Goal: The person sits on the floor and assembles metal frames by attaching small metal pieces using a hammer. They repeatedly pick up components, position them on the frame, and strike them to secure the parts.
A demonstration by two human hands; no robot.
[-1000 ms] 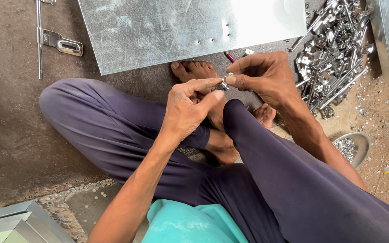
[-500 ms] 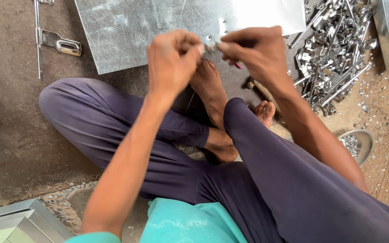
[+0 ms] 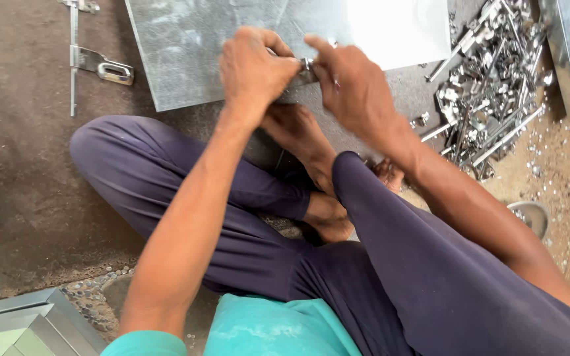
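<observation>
Small metal part (image 3: 306, 64): pinched between both hands, at the near edge of the galvanised sheet (image 3: 192, 46) lying on the floor; its shape and long axis are too small to tell.
Left hand (image 3: 253, 66): curled closed, fingertips gripping the part from the left.
Right hand (image 3: 354, 86): fingers bent, thumb and forefinger closed on the part from the right.
Nearer hand: neither; both meet at it.
Nearby: heap of metal hardware (image 3: 489, 86) to the right; latch (image 3: 97, 62) to the left.
</observation>
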